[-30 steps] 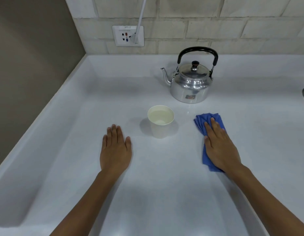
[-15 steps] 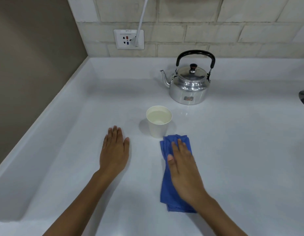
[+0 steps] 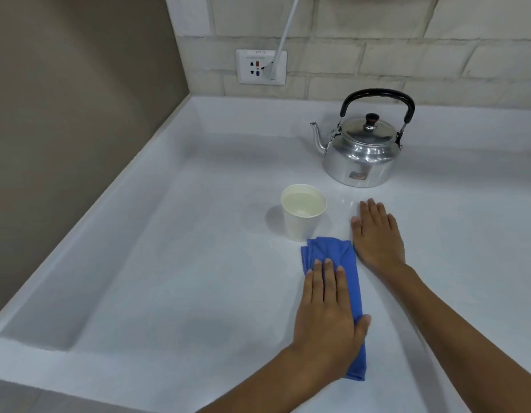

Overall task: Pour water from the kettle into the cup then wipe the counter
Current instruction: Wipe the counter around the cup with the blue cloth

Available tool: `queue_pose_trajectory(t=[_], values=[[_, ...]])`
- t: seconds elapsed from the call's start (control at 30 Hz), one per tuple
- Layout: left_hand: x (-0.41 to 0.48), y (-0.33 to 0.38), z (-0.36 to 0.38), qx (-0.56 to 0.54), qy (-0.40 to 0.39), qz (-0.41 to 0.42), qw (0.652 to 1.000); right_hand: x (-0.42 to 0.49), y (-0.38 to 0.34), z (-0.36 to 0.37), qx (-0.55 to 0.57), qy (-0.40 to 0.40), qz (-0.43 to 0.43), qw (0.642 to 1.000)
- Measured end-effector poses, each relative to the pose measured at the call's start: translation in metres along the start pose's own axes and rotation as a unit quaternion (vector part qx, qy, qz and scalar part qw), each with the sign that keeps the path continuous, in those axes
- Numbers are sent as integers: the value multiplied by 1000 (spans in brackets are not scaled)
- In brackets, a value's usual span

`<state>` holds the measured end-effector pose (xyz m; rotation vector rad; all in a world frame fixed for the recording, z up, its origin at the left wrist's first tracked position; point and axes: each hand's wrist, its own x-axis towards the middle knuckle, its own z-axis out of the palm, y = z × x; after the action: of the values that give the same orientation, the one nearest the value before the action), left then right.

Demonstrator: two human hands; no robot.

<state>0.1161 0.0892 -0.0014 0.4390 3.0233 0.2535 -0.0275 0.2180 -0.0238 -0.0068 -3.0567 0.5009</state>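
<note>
On the white counter (image 3: 169,263), I see both hands lying flat. My left hand (image 3: 326,320) rests on the blue cloth (image 3: 344,263), palm down. Its fingers (image 3: 325,281) are stretched out straight and close together, not curled around anything. They press on the cloth but do not grab it. The cloth is folded long and thin. Part of it sticks out past the fingertips, and part shows beside the thumb and under the wrist.

My right hand (image 3: 377,234) lies flat on the bare counter, just beside the cloth. Its fingers are spread a little and hold nothing. The edge of the palm is right next to the top corner of the cloth; I cannot tell if they touch.

The paper cup (image 3: 303,216) stands upright just past the far end of the cloth, ahead of my left fingertips and to the left of my right fingers. It has water in it, almost to the top.

The shiny kettle (image 3: 362,156) stands beyond my right fingertips, well apart from them. Its lid is on, its black handle is up, and its spout points left.

Far past the cup, on the brick wall, is a socket (image 3: 259,67) with a white cord (image 3: 285,34) plugged in.
</note>
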Motion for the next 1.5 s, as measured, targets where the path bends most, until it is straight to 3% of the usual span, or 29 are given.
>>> queue_pose_trajectory(t=[0.4, 0.57, 0.83, 1.0, 1.17, 1.23, 1.4, 1.5], values=[[-49, -72, -11, 55, 36, 22, 998, 0, 3, 5, -43, 20, -11, 999], [-66, -133, -18, 8, 70, -9, 997, -1, 3, 7, -48, 17, -9, 999], [34, -151, -13, -55, 128, -96, 986, 1, 1, 10, -59, 24, -6, 998], [44, -135, -5, -76, 132, -22, 988, 2, 3, 11, -60, 25, -6, 998], [22, -165, -7, -98, 97, 53, 989, 2, 4, 12, -59, 23, -4, 998], [34, -181, -13, -86, 98, 52, 990, 2, 4, 13, -60, 24, -2, 998], [116, -186, -24, -97, 115, -39, 988, 4, 1, 15, -57, 24, 9, 998], [151, -170, -23, -81, 85, -1, 993, 4, -1, 13, -58, 26, 12, 998]])
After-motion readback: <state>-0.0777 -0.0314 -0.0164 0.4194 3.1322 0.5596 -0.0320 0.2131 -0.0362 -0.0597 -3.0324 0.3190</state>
